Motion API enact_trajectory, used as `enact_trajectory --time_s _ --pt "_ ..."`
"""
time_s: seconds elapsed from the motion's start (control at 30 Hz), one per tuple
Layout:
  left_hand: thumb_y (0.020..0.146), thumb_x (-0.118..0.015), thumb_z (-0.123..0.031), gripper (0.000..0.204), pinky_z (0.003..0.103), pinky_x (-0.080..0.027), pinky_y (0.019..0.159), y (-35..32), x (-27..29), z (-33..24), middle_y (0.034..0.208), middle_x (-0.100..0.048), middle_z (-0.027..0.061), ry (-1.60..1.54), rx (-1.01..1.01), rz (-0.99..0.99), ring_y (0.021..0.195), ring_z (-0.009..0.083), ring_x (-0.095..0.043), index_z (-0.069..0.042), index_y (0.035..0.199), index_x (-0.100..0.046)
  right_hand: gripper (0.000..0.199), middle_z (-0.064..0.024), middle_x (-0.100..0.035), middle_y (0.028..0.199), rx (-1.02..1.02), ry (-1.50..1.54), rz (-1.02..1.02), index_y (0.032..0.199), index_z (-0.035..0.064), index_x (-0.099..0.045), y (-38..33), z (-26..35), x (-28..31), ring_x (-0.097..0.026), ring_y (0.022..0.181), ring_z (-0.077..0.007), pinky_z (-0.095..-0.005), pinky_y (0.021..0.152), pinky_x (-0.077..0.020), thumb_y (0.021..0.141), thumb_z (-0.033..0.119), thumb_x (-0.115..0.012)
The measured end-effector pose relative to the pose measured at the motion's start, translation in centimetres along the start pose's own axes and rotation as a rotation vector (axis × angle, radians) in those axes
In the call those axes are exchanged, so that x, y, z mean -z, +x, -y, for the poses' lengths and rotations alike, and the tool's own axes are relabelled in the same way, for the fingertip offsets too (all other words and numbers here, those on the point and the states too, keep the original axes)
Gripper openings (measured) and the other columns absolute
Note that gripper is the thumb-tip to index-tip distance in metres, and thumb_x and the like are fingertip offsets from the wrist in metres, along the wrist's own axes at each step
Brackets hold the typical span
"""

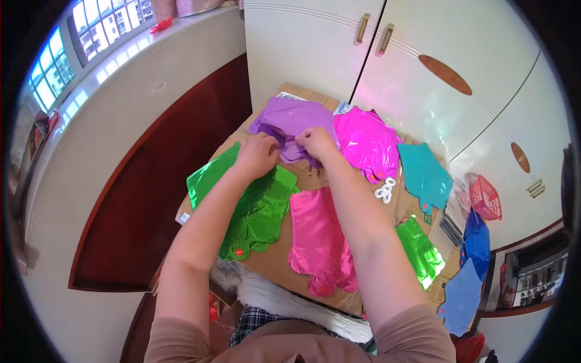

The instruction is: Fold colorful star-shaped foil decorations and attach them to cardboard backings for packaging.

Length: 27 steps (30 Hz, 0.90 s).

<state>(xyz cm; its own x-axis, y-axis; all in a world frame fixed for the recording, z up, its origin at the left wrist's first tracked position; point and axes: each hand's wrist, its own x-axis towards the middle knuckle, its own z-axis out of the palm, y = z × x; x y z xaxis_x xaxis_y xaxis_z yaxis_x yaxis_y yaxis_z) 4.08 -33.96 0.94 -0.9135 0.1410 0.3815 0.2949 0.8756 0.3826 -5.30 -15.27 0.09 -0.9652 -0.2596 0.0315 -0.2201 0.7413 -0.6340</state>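
a pink foil piece (315,224) and large green foil piece (257,209) lie nearest on cardboard (275,260). left hand (257,156): fingers curled at the purple piece (296,113); closure cannot be told. right hand (318,144): fingertips pinched on it. purple piece lies toward the white cabinet (302,51).

Barred window (109,27) up on my left, buildings (121,25) outside, daylight glinting off the glossy sill (115,66), pale wall (187,72) below it, dark red-brown wooden panel (163,187) low beside me, tall cream cabinet doors (436,36) facing me, brass-coloured handles (386,40) near their meeting edges, brown oval inlays (445,74)
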Motion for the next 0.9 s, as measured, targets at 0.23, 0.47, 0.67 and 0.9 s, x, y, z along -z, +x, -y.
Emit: enact_trajectory --time_s 0.23,0.47,0.67,0.9 --pt "0.081 -0.062 -0.028 0.026 0.046 -0.042 0.087 2.3 -2.3 -1.3 0.096 -0.062 0.0109 0.133 -0.122 -0.047 0.095 0.0318 -0.058 -0.008 0.097 -0.066 0.02 -0.0065 -0.066 0.079 0.048 0.6 -0.241 0.087 0.0045 -0.07 -0.2 -0.8 3.7 -0.06 0.072 -0.0162 -0.0344 0.066 -0.0484 0.081 0.023 -0.066" --pt "0.078 -0.065 -0.027 0.022 0.044 -0.043 0.087 2.5 -3.6 0.2 0.093 -0.065 0.0104 0.111 -0.081 0.011 0.089 0.029 -0.062 -0.012 0.093 -0.069 0.011 -0.0025 -0.061 0.079 0.022 0.823 -0.536 0.086 0.0046 -0.064 -17.2 -2.8 26.0 -0.054 0.069 -0.012 -0.026 0.062 -0.0441 0.085 0.015 -0.061" --pt "0.074 -0.069 -0.026 0.027 0.042 -0.046 0.082 3.6 -2.4 0.7 0.095 -0.064 0.0131 0.062 -0.142 0.016 0.086 0.0307 -0.062 -0.009 0.095 -0.068 0.007 -0.0083 -0.062 0.086 0.076 0.039 -0.315 0.08 -0.0004 -0.06 -38.0 -3.1 22.1 -0.061 0.079 -0.0168 -0.0264 0.069 -0.0474 0.082 0.006 -0.062" --pt "0.075 -0.068 -0.025 0.027 0.043 -0.044 0.086 3.1 -2.3 -1.3 0.102 -0.062 0.0131 0.024 -0.217 -0.135 0.09 0.0326 -0.06 -0.009 0.096 -0.067 0.007 -0.0119 -0.062 0.093 0.005 -0.01 -0.335 0.077 0.0026 -0.061 -43.3 -6.4 12.3 -0.061 0.083 -0.0301 -0.0363 0.072 -0.049 0.078 0.008 -0.065"
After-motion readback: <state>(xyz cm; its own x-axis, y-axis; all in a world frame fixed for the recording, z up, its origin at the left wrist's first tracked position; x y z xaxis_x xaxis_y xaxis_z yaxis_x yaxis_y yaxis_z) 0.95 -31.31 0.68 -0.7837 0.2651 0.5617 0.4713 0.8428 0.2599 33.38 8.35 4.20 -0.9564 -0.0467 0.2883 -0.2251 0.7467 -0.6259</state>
